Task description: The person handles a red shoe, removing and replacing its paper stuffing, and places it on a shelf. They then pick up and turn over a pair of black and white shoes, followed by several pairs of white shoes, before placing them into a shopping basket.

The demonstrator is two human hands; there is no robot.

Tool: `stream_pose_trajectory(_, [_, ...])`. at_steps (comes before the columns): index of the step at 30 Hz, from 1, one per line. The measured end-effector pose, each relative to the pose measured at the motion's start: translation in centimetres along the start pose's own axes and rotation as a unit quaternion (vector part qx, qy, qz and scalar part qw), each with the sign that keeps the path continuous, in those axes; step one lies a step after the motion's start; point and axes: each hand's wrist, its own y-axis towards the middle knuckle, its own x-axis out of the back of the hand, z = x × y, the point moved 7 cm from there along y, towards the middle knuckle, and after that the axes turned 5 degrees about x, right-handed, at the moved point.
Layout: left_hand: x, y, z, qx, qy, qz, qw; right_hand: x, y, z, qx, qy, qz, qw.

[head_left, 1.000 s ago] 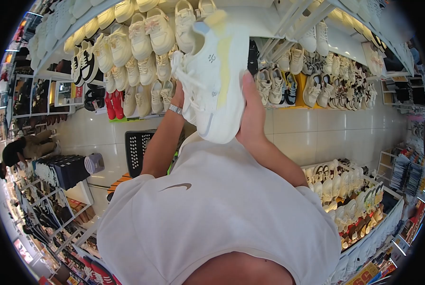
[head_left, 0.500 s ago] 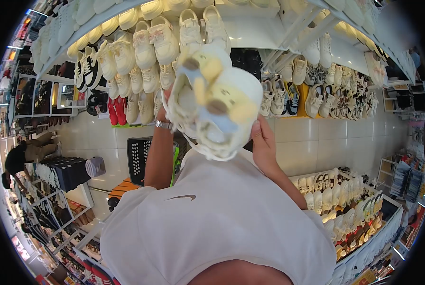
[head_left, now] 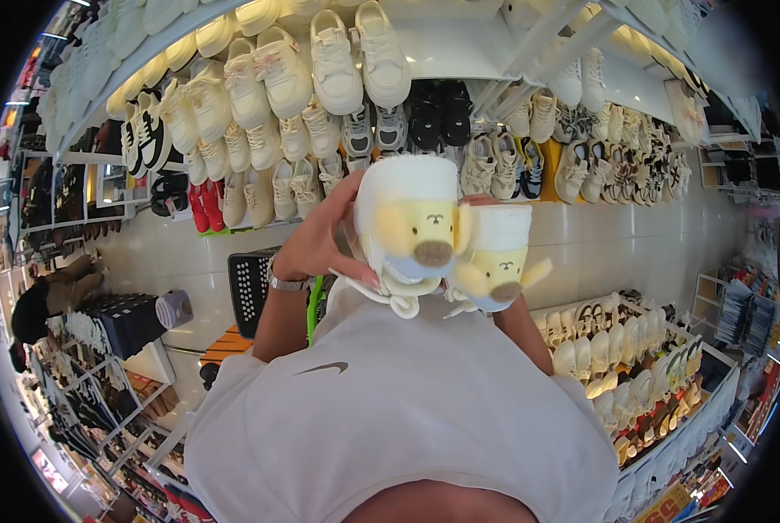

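My left hand (head_left: 325, 235), with a metal watch band at its wrist, grips a white shoe (head_left: 416, 183) from the side, thumb low and fingers behind. A yellow plush animal face with a brown snout sits on the shoe's front, and a pale lace bow hangs under it. Beside it is the matching shoe (head_left: 499, 228), held up by my right hand (head_left: 477, 200), which is mostly hidden behind it. Both shoes have their toe ends and plush faces turned up toward me, over my white shirt (head_left: 407, 392).
Shelves of pale sneakers (head_left: 285, 74) run across the far side, with red shoes (head_left: 207, 207) low down. A rack of light shoes (head_left: 617, 357) stands at right. Left are a black perforated crate (head_left: 250, 292), a dark bin (head_left: 124, 318) and a bending person (head_left: 46, 296).
The shoes have tipped from showing their laced openings to showing their toe ends and moved lower and rightward, with a wider gap between them. My right hand has gone behind the right shoe.
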Motion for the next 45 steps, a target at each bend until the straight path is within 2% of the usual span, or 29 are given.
stream_pose_trajectory(1, [-0.1, -0.2, 0.0, 0.002, 0.034, 0.008, 0.999, -1.0, 0.9, 2.0, 0.134, -0.132, 0.071, 0.98])
stream_pose_trajectory(2, [-0.3, -0.4, 0.0, 0.005, 0.068, 0.015, 0.998, -2.4, 0.9, 3.4, 0.26, -0.258, 0.14, 0.92])
stream_pose_trajectory(5, [-1.2, -0.3, -1.0, -0.051, 0.126, 0.028, 0.99, -2.8, 1.2, 4.4, 0.287, -0.345, 0.171, 0.877])
stream_pose_trajectory(6, [-1.7, -0.3, -1.3, -0.05, 0.125, 0.027, 0.99, -2.9, 1.2, 4.6, 0.287, -0.345, 0.171, 0.877])
stream_pose_trajectory(8, [-2.5, -0.1, -2.1, -0.038, 0.072, 0.004, 0.997, -3.2, 1.3, 4.9, 0.248, -0.27, 0.173, 0.914])
stream_pose_trajectory(12, [-2.4, 0.5, -1.7, -0.034, 0.04, -0.046, 0.998, -3.0, 0.5, 4.3, 0.249, -0.248, 0.141, 0.926])
stream_pose_trajectory(13, [-1.6, 0.8, -0.4, -0.017, -0.021, -0.068, 0.997, 0.6, 1.4, 2.7, 0.076, -0.04, 0.092, 0.992])
stream_pose_trajectory(14, [-0.9, 1.0, 0.9, -0.001, -0.082, -0.088, 0.993, 3.0, 1.3, 0.1, -0.101, 0.172, 0.034, 0.979])
stream_pose_trajectory(15, [-0.4, 1.3, 1.7, 0.0, -0.083, -0.087, 0.993, 4.4, 1.8, -0.9, -0.1, 0.171, 0.032, 0.98])
stream_pose_trajectory(17, [0.3, 1.6, 4.5, 0.086, -0.295, -0.046, 0.95, 7.6, 3.2, -4.1, -0.136, 0.167, 0.019, 0.976])
stream_pose_trajectory(18, [0.5, 1.7, 5.9, 0.093, -0.385, 0.003, 0.918, 9.2, 3.8, -5.8, -0.155, 0.165, 0.011, 0.974])
stream_pose_trajectory(21, [0.9, 2.7, 8.9, 0.118, -0.441, -0.007, 0.89, 11.6, 4.8, -9.1, -0.21, 0.158, -0.009, 0.965])
stream_pose_trajectory(22, [1.1, 3.4, 9.8, 0.082, -0.523, 0.034, 0.848, 8.1, 4.7, -6.9, -0.18, 0.043, -0.064, 0.981])
stream_pose_trajectory(23, [0.7, 3.7, 9.5, 0.084, -0.524, 0.032, 0.847, 5.4, 4.6, -5.7, -0.182, 0.044, -0.065, 0.98])
stream_pose_trajectory(25, [0.4, 4.8, 9.3, 0.105, -0.592, -0.033, 0.799, -0.6, 3.9, -5.0, -0.278, 0.198, 0.119, 0.933])
stream_pose_trajectory(26, [0.8, 5.9, 10.2, 0.093, -0.568, -0.001, 0.818, 1.6, 4.9, -6.1, -0.27, 0.187, 0.063, 0.943])
stream_pose_trajectory(27, [0.7, 6.3, 11.7, 0.093, -0.569, -0.001, 0.817, 3.1, 5.5, -6.9, -0.27, 0.186, 0.062, 0.943])
stream_pose_trajectory(29, [-2.1, 7.1, 10.2, 0.051, -0.63, 0.173, 0.755, 4.6, 6.3, -7.3, -0.268, 0.154, -0.007, 0.951])
stream_pose_trajectory(30, [-2.0, 7.0, 11.0, 0.073, -0.61, 0.119, 0.78, 5.1, 6.1, -7.5, -0.267, 0.145, -0.023, 0.952])
stream_pose_trajectory(33, [-2.2, 6.6, 11.2, 0.106, -0.581, 0.088, 0.802, 5.7, 6.1, -7.7, -0.255, 0.165, -0.039, 0.952])
stream_pose_trajectory(34, [-2.0, 6.6, 12.2, 0.106, -0.581, 0.087, 0.802, 3.9, 5.7, -6.8, -0.256, 0.165, -0.039, 0.952])
stream_pose_trajectory(35, [-1.9, 6.9, 13.9, 0.104, -0.565, 0.096, 0.813, -1.6, 5.2, -4.2, -0.231, 0.24, 0.113, 0.936])
stream_pose_trajectory(36, [-1.8, 7.1, 14.7, 0.102, -0.548, 0.106, 0.824, -5.3, 4.5, -2.0, -0.199, 0.307, 0.263, 0.893])
stream_pose_trajectory(37, [-1.9, 7.0, 13.9, 0.1, -0.547, 0.106, 0.824, -3.8, 4.6, -2.7, -0.199, 0.306, 0.264, 0.893])
stream_pose_trajectory(39, [-0.9, 6.8, 12.3, 0.097, -0.626, -0.029, 0.773, 4.0, 6.2, -5.4, -0.166, 0.349, 0.112, 0.915])
stream_pose_trajectory(40, [-0.9, 6.8, 12.1, 0.092, -0.625, -0.025, 0.775, 6.5, 6.3, -6.1, -0.165, 0.346, 0.116, 0.916])
stream_pose_trajectory(42, [0.0, 7.1, 12.7, 0.138, -0.603, -0.095, 0.78, 12.4, 7.1, -6.8, -0.132, 0.149, -0.024, 0.98])
stream_pose_trajectory(43, [0.2, 7.1, 12.5, 0.131, -0.601, -0.092, 0.783, 11.3, 6.9, -5.8, -0.13, 0.146, -0.017, 0.981])
stream_pose_trajectory(45, [0.4, 6.7, 13.0, 0.171, -0.523, -0.098, 0.829, 6.5, 5.5, -3.6, -0.176, 0.207, 0.074, 0.959])
